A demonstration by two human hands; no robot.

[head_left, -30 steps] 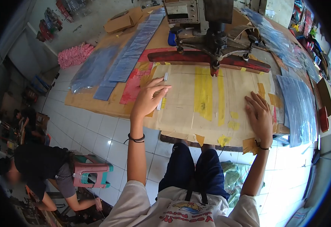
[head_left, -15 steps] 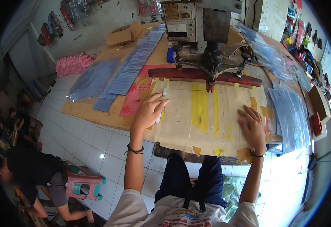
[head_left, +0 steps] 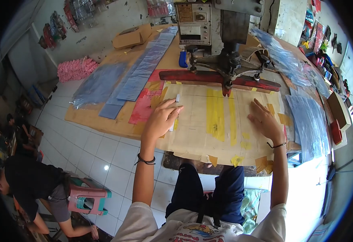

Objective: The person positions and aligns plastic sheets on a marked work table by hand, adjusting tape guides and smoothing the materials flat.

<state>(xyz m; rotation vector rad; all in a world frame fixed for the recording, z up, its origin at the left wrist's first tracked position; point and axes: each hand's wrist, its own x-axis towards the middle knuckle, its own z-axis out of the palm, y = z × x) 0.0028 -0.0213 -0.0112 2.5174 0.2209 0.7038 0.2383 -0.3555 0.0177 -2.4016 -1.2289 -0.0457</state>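
Observation:
A beige board (head_left: 190, 139) with yellow tape strips (head_left: 215, 117) lies in front of me. On its left edge rests my left hand (head_left: 159, 120), fingers stretched out and a little bent, beside a white strip (head_left: 177, 98) that it partly covers. My right hand (head_left: 266, 121) is over the board's right side, its fingers extended and slightly blurred; whether it touches the surface I cannot tell. Just behind the board, the press machine's long red bar (head_left: 200, 76) hangs under a dark metal bracket (head_left: 229, 64).
Blue plastic sheets (head_left: 100, 85) lie at the left, more sheets (head_left: 311, 125) at the right. The press's control box (head_left: 194, 24) stands behind. An open cardboard box (head_left: 132, 36) sits at the back left. At lower left a person (head_left: 35, 185) bends beside stacked stools (head_left: 88, 199).
My right hand has shifted up and slightly left from the board's right edge, its forearm swinging outward. My left hand keeps its place on the left edge. The view has shifted slightly.

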